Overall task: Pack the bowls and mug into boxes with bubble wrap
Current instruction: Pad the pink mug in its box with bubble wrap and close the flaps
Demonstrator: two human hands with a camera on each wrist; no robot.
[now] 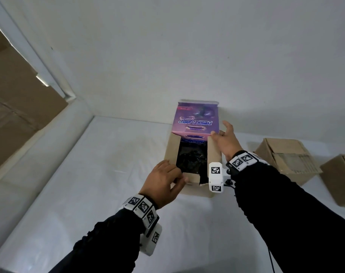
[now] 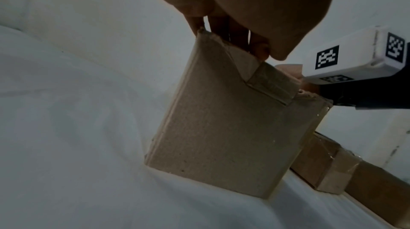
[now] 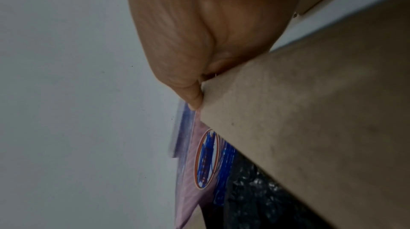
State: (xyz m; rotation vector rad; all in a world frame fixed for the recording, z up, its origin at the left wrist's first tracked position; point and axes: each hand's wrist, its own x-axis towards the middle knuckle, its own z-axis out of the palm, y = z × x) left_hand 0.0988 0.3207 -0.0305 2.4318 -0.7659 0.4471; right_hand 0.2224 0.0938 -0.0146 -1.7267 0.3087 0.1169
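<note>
A brown cardboard box (image 1: 189,191) stands open on the white surface, with its purple printed lid (image 1: 195,119) upright at the far end. Dark bubble wrap (image 1: 191,156) fills the inside; no bowl or mug shows. My left hand (image 1: 163,182) grips the near left corner, fingers over the top edge and thumb outside. The left wrist view shows the same box (image 2: 221,127) under that hand (image 2: 244,4). My right hand (image 1: 224,142) lies flat on the right flap (image 1: 214,152), one fingertip touching the lid's corner. The right wrist view shows this hand (image 3: 199,22), flap (image 3: 310,110) and lid (image 3: 188,180).
Two more cardboard boxes (image 1: 286,158) (image 1: 341,178) sit at the right on the white sheet (image 1: 88,194). A white wall rises right behind the open box. Large brown cardboard (image 1: 14,115) fills the left beyond the white ledge.
</note>
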